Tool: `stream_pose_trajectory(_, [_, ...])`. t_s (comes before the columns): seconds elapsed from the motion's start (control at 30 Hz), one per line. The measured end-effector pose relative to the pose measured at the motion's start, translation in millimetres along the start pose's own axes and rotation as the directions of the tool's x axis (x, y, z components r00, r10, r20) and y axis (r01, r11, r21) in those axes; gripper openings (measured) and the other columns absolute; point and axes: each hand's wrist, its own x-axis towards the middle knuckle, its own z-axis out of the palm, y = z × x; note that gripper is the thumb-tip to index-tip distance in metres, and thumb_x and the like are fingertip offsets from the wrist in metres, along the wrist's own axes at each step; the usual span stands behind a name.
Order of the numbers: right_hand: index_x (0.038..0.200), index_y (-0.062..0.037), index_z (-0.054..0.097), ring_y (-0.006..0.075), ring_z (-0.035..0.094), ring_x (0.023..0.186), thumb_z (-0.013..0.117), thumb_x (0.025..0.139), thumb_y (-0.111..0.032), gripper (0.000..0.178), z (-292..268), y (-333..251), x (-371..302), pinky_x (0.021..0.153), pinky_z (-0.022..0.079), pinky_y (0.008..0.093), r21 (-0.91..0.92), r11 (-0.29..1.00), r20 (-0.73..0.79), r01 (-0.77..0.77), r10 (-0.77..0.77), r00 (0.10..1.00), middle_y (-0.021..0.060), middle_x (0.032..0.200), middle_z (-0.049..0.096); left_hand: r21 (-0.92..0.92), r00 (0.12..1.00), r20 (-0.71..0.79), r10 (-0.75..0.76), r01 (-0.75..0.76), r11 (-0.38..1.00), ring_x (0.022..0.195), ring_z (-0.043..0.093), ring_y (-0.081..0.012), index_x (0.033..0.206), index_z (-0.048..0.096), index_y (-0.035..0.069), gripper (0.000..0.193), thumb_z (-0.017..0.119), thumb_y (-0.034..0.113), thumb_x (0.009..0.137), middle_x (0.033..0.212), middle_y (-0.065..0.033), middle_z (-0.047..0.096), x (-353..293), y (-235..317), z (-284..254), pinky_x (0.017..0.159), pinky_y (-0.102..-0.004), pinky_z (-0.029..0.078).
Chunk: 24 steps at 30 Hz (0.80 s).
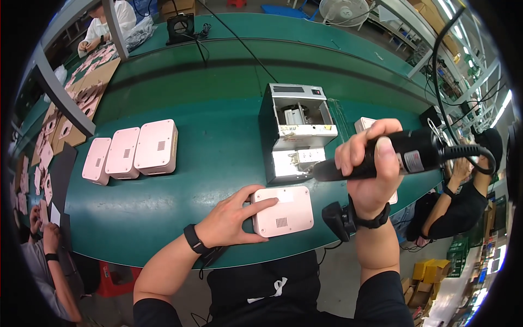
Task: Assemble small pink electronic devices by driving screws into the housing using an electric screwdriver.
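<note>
- Head view: a pink case (294, 215) is being supported flat on the green desk (212, 158), near its front edge, with the slotted face being turned up.
- The grip of the left hand (229, 219) is being clamped on the case's left end: the thumb is being set along the near edge and the index finger is being laid across the top.
- The grip of the right hand (388, 169) is being closed round a black corded driver (419, 144), which is being held raised and almost level, its nose being pointed left before a dark-sided machine (266, 136). Whether the machine is being touched cannot be told.
- Three similar pink cases (156, 144) are being kept in a row on the desk's left.
- For sound work, it is judged that the case is best being pressed steadily to the desk, the index finger being kept off the corner holes, and the driver being stood square over any hole, its cable (482, 152) being left slack.
- On the case, a pale sticker (286, 197) is being partly covered by the fingertip; no writing is being made out. The driver's white label (413, 162) is being shown too small for reading.
</note>
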Motion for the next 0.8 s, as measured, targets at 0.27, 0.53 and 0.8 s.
stream_pose_trajectory(0.27, [0.105, -0.0062, 0.05, 0.0174, 0.051, 0.052, 0.054, 0.102, -0.025, 0.02, -5.0, 10.5, 19.1, 0.054, 0.046, 0.0352, -0.147, 0.989, -0.039, -0.004, -0.002, 0.999, 0.0074, 0.069, 0.054, 0.023, 0.999, 0.05, 0.018, -0.019, 1.0, 0.123, 0.06, -0.0374, 0.151, 0.051, 0.025, 0.09, 0.091, 0.036, 0.071, 0.147, -0.0157, 0.046, 29.0, 15.0, 22.2, 0.098, -0.047, 0.056])
stream_pose_trajectory(0.53, [0.105, -0.0054, 0.05, 0.0174, 0.051, 0.052, 0.057, 0.101, -0.027, 0.023, 2.7, -4.5, -10.8, 0.055, 0.047, 0.0352, 0.046, 0.995, 0.02, -0.091, 0.09, 0.996, 0.0075, 0.069, 0.053, 0.003, 0.995, -0.042, 0.09, -0.09, 0.996, 0.123, 0.061, -0.0359, 0.148, 0.056, 0.024, 0.083, 0.089, 0.04, 0.073, 0.147, -0.0144, 0.047, 46.1, 11.1, 37.3, 0.097, -0.0451, 0.056])
stream_pose_trajectory(0.8, [0.109, -0.0105, 0.05, 0.0148, 0.045, 0.052, 0.061, 0.099, -0.028, 0.023, 9.8, 17.4, -12.4, 0.05, 0.043, 0.0339, 0.01, 0.992, 0.1, -0.126, 0.125, 0.987, 0.0043, 0.069, 0.049, -0.07, 0.998, -0.059, 0.026, -0.031, 0.997, 0.126, 0.057, -0.0383, 0.146, 0.056, 0.019, 0.085, 0.091, 0.035, 0.07, 0.141, -0.0175, 0.05, 38.4, 3.3, 36.4, 0.103, -0.0476, 0.052])
